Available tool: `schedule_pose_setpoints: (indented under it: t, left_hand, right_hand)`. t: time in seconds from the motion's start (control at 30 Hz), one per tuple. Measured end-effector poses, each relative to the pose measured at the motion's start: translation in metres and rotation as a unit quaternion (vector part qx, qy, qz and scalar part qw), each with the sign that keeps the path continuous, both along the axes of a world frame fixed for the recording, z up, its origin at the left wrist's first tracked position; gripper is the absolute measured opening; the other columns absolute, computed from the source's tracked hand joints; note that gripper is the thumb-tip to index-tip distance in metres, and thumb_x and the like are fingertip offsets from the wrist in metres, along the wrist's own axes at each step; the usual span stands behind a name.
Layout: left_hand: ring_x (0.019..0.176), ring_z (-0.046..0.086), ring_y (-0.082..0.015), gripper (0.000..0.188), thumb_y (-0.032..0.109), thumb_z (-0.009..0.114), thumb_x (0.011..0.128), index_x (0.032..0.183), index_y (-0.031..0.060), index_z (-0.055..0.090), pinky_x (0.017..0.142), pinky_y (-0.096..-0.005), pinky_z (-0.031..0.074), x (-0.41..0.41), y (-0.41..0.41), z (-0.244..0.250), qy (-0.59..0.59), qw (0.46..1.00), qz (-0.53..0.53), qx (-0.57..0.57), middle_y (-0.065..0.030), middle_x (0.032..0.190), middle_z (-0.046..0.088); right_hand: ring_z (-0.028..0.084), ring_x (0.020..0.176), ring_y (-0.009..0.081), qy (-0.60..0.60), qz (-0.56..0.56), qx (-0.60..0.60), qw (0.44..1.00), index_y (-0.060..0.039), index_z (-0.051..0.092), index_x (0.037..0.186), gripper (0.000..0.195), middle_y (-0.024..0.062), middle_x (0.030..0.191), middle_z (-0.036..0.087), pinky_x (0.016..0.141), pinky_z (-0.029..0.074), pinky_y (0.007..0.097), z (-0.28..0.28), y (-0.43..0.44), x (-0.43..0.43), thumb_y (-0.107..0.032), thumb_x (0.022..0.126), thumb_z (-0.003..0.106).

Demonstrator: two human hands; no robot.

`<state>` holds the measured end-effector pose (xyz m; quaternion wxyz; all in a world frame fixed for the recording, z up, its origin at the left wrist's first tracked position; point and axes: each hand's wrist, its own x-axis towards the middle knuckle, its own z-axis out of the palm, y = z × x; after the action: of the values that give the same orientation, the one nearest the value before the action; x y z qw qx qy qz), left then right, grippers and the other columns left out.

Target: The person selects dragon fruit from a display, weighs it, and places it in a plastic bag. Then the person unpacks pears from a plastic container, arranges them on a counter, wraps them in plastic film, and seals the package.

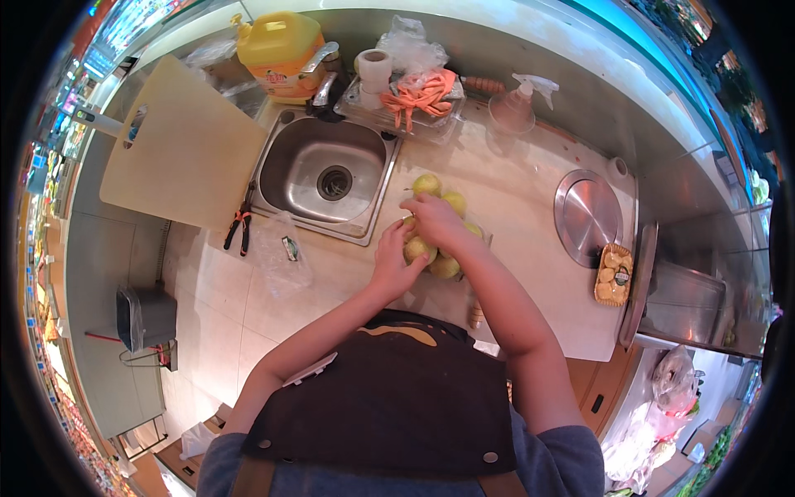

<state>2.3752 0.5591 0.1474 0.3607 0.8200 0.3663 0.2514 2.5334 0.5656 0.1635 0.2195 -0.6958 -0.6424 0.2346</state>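
Several round yellow-green fruits, pear-like in look, lie in a cluster on the pale countertop [522,286] before me. My left hand [397,255] curls around one yellow-green fruit [420,250] at the cluster's near left side, thumb and fingers on either side of it. Across the top of the cluster reaches my right hand [438,220], its fingertips close to those of the left. Its palm side is hidden, so what it grips does not show. Another fruit [427,185] sits just beyond the right hand, and one more [445,267] lies beneath its wrist.
A steel sink [292,168] is at the left, with a cutting board [180,149] and pliers [239,230] beside it. Behind stand a yellow jug [279,56], orange gloves [422,96] and a spray bottle [512,109]. To the right are a round metal lid [587,214] and a packed fruit tray [613,274].
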Motion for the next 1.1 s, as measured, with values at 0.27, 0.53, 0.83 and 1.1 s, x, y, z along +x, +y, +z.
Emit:
schedule_pose_setpoints:
  t: [0.27, 0.53, 0.83, 1.1]
  left_hand:
    - [0.109, 0.053, -0.0233, 0.037, 0.008, 0.058, 0.084, 0.119, -0.0011, 0.051, 0.093, -0.0335, 0.043, 0.010, 0.048, -0.074, -0.061, 0.962, 0.028, -0.263, -0.0173, 0.109, 0.059]
    - [0.095, 0.053, -0.0325, 0.037, 0.030, 0.057, 0.079, 0.113, 0.0143, 0.060, 0.086, -0.0415, 0.043, 0.020, 0.061, -0.028, 0.115, 0.985, -0.026, -0.124, -0.0085, 0.106, 0.060]
    - [0.101, 0.054, -0.0340, 0.037, 0.035, 0.059, 0.075, 0.107, 0.0176, 0.063, 0.088, -0.0423, 0.045, 0.018, 0.063, -0.016, 0.111, 0.980, -0.022, -0.161, -0.0102, 0.110, 0.060]
    - [0.099, 0.057, -0.0316, 0.034, 0.034, 0.062, 0.073, 0.102, 0.0153, 0.065, 0.085, -0.0406, 0.046, 0.014, 0.061, -0.017, 0.094, 0.983, -0.014, -0.158, -0.0089, 0.104, 0.062]
  right_hand:
    - [0.062, 0.084, 0.0331, -0.119, 0.077, -0.122, 0.982, -0.0078, 0.064, 0.093, 0.017, 0.0161, 0.095, 0.060, 0.071, 0.050, 0.0436, -0.006, 0.014, 0.005, -0.014, 0.078, 0.058]
    - [0.063, 0.078, 0.0339, -0.190, 0.094, -0.134, 0.968, -0.0057, 0.065, 0.089, 0.025, 0.0181, 0.085, 0.063, 0.069, 0.049, 0.0452, -0.007, 0.022, 0.012, -0.026, 0.082, 0.052]
    - [0.053, 0.043, 0.0193, 0.050, 0.022, -0.237, 0.970, -0.0001, 0.058, 0.062, 0.041, 0.0076, 0.054, 0.054, 0.041, 0.040, 0.0350, -0.053, 0.042, 0.044, -0.035, 0.083, 0.058]
    - [0.036, 0.037, 0.0096, 0.329, -0.099, -0.370, 0.863, -0.0113, 0.053, 0.057, 0.030, -0.0005, 0.049, 0.045, 0.035, 0.023, 0.0274, -0.041, 0.043, 0.041, -0.027, 0.083, 0.058]
